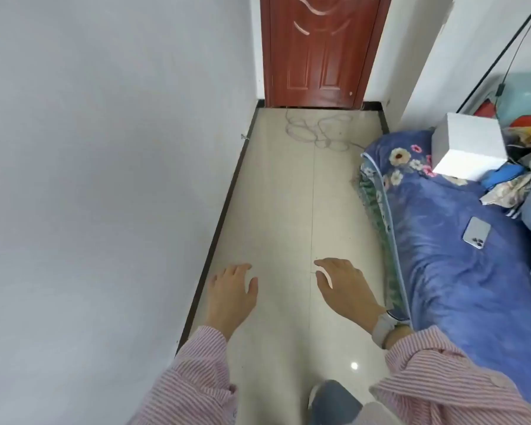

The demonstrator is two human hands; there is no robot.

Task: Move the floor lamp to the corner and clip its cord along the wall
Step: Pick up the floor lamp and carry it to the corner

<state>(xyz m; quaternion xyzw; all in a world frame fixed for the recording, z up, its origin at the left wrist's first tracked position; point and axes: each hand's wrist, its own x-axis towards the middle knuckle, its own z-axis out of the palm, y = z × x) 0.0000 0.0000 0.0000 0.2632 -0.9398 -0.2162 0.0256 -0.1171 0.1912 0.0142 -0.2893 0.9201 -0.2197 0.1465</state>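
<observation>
Wall, plain white, fills the left side, with a dark baseboard running along its foot toward the far end. Tiled floor, pale and glossy, forms a narrow passage between that wall and the bed. Bed on the right is covered with a blue floral quilt. Red-brown door closes off the far end of the passage. White box sits on the far end of the bed, beside a pile of cloth and clutter. Thin black pole slants up along the right wall at top right, a thin black cable with a small inline piece hanging beside it; whether this is the floor lamp cannot be told, and no lamp head or base is in view. Loose grey cord lies in tangled loops on the floor just in front of the door, one end trailing toward the bed corner. Phone lies face down on the quilt. Small metal fitting sticks out of the wall just above the baseboard.

Left hand and right hand both hover over the floor, palms down, fingers loosely spread, holding nothing. Striped pink sleeves cover both arms; a grey watch is on the right wrist. Both hands are well apart from the cord.
</observation>
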